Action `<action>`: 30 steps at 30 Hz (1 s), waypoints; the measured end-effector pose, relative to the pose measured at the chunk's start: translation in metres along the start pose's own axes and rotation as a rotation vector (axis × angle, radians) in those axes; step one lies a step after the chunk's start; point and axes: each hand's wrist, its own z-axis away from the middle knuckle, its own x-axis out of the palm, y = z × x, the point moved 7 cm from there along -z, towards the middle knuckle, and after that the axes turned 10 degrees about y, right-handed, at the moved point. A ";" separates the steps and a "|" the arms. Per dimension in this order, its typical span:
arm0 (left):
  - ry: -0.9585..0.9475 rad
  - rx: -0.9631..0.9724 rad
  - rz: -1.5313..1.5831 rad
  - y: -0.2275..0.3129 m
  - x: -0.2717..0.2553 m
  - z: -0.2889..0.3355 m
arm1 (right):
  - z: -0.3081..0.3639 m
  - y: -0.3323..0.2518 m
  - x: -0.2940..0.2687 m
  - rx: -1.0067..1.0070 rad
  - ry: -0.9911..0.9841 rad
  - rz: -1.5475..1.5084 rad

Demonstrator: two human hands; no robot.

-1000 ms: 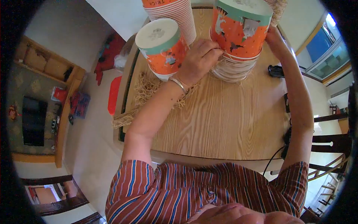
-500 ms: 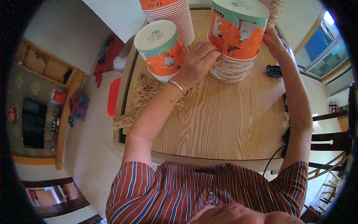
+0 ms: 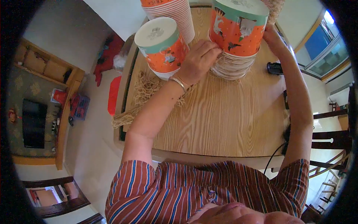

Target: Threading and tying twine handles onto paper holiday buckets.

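An upside-down stack of paper buckets [image 3: 236, 35], orange with a green band and Halloween pictures, stands at the far middle of the table. Thin cord handles [image 3: 233, 67] hang in a bunch around its lower rims. My left hand [image 3: 199, 59] is closed at the stack's left side, its fingertips pinching by the lower rim and the cords. On the right side my right hand [image 3: 274, 39] reaches round the stack; its fingers are hidden behind it. Beside my left hand stands a shorter upturned bucket stack [image 3: 160, 48]. Tan twisted cords [image 3: 143, 87] lie partly under my left forearm.
A tall stack of nested buckets [image 3: 173, 20] rises behind the shorter one, and another stack [image 3: 275, 9] stands at the far right. A small black object [image 3: 275, 68] lies by the wooden table's [image 3: 209, 123] right edge. A red stool [image 3: 114, 95] is beyond the left edge.
The whole view has shifted slightly, with the table a little higher in the picture. Both hands stay at the same sides of the bucket stack.
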 end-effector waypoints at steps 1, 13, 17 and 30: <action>-0.001 -0.008 0.009 -0.001 0.001 0.000 | -0.001 0.004 0.000 0.001 -0.001 0.001; 0.191 -0.492 -0.006 -0.024 -0.034 0.030 | 0.016 0.030 -0.024 0.088 0.258 0.115; 0.124 -0.654 0.033 -0.006 -0.044 0.063 | 0.055 0.040 -0.027 0.226 0.215 0.256; -0.070 -0.794 0.157 0.039 -0.050 0.115 | 0.179 0.007 0.165 0.331 -0.917 0.094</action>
